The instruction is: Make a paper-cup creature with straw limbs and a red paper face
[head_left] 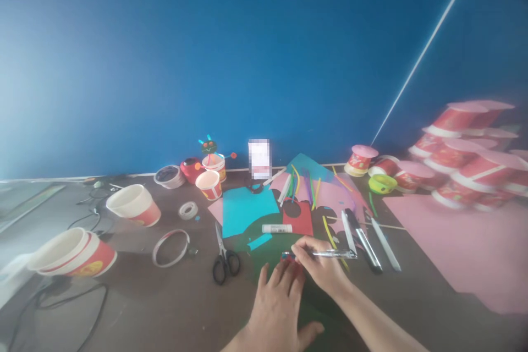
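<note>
My left hand (277,305) lies flat on dark green paper (264,223), its fingers spread and their tips at a small red piece (289,257), mostly covered. Beside it, my right hand (324,268) pinches a clear pen (336,254), held almost level with its tip over the red piece. Just beyond the hands lie a glue stick (277,228), a scrap of bright blue paper (259,241) and a red paper with a round hole (303,219). Black-handled scissors (224,261) rest to the left of my left hand.
Paper cups (134,206) and a roll of tape (171,247) stand at left. Markers (365,245) and pink paper (462,253) lie at right, with stacked red cups (466,159) behind. Pipe cleaners (309,184) lie on coloured sheets before the blue wall (264,55).
</note>
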`<act>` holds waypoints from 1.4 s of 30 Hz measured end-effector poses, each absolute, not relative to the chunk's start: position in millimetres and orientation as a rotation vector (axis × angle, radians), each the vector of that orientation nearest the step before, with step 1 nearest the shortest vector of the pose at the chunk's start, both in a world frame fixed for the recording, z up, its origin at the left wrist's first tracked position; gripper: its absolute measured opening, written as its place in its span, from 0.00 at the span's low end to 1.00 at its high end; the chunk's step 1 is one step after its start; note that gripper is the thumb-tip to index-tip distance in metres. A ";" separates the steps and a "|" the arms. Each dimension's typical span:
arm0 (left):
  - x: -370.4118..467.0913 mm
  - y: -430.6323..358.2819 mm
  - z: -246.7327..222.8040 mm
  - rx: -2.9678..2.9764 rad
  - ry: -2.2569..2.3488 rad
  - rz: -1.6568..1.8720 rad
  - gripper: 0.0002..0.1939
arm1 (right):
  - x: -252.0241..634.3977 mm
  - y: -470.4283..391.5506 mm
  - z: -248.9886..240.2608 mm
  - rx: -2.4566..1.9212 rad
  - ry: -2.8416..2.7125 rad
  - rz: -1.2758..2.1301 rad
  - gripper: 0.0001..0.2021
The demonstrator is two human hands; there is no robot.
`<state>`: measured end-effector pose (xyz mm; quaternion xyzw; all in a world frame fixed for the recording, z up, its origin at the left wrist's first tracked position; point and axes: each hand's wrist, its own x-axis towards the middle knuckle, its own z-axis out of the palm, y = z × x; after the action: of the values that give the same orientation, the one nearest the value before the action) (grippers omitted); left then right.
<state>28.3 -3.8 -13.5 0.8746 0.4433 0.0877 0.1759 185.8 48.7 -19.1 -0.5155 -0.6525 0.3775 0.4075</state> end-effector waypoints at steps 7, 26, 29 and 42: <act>28.3 -3.3 -15.1 2.478 1.260 0.244 0.39 | 185.2 48.0 -25.7 -1.279 -1.590 1.038 0.15; 30.6 -7.3 -12.5 2.490 1.305 0.236 0.39 | 185.4 49.2 -18.3 -1.319 -1.680 1.040 0.15; 30.4 -7.6 -13.0 2.498 1.303 0.248 0.39 | 185.4 49.2 -20.7 -1.324 -1.669 1.042 0.15; 30.2 -7.6 -13.9 2.557 1.308 0.282 0.39 | 185.8 48.7 -20.4 -1.311 -1.640 1.060 0.15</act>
<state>30.2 -7.6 -13.9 0.8788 0.4496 0.0969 0.1272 185.8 48.7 -20.4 -0.5144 -0.6436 0.4161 0.3848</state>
